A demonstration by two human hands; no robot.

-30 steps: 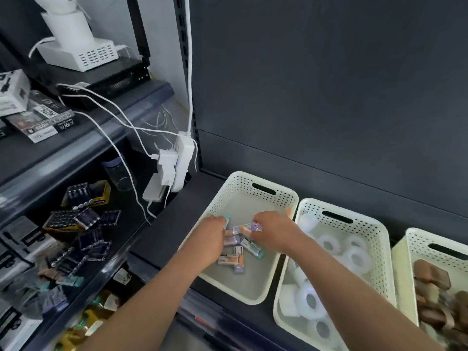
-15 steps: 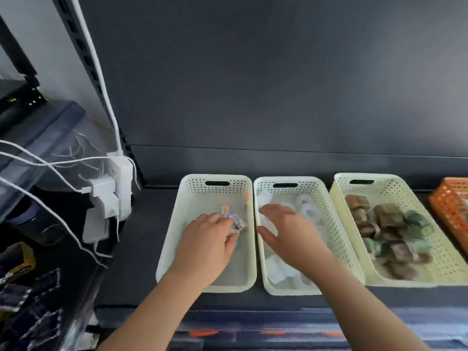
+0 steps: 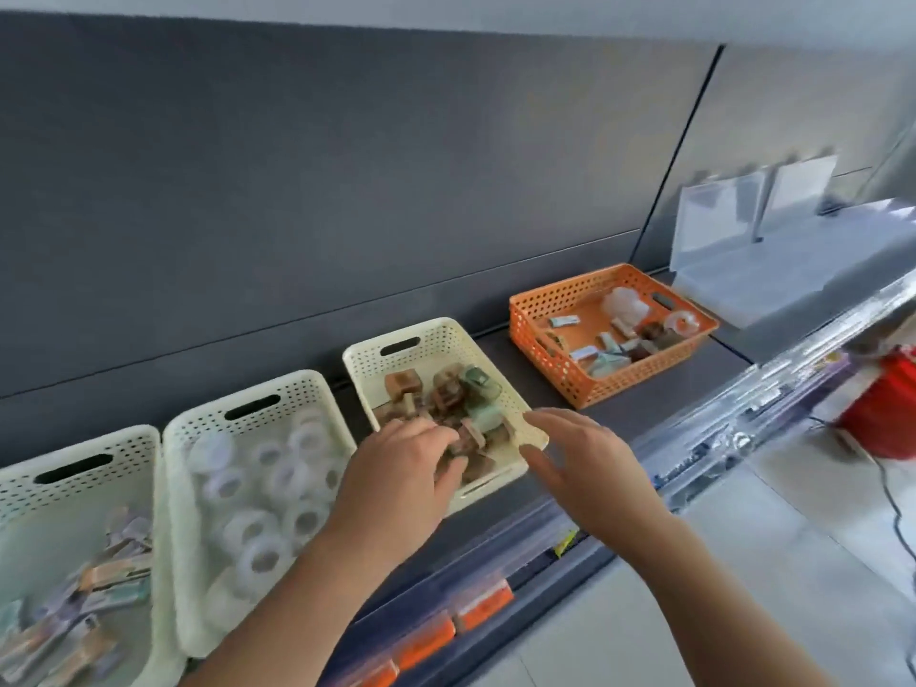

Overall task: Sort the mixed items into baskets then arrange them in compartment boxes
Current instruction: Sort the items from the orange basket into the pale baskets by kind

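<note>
A cream perforated plastic basket (image 3: 446, 334) stands at the centre of the frame on a dark grey shelf (image 3: 659, 384), filled with small brown and green blocks (image 3: 448, 394). The left hand (image 3: 396, 468) reaches into its near end, palm down, fingers bent onto the brown pieces; blur hides whether it grips one. The right hand (image 3: 575, 453) hovers just beside the basket's near right corner, fingers straight and spread, holding nothing. To the left, touching side by side, stand two more cream perforated baskets: the middle one (image 3: 297, 384) holds white tape rolls (image 3: 277, 483), and the far-left one (image 3: 124, 438), cut by the frame edge, holds small flat packets in orange, purple and green (image 3: 99, 587). To the upper right, apart from the cream row, an orange perforated plastic basket (image 3: 560, 369) holds a mix of packets, blocks and rolls (image 3: 624, 334). Beyond it, at the right edge, sit clear plastic boxes (image 3: 718, 230). Orange labels (image 3: 481, 607) line the shelf's front edge, a dark grey panel (image 3: 347, 190) backs it, and a red container (image 3: 887, 409) sits on the floor at far right.
</note>
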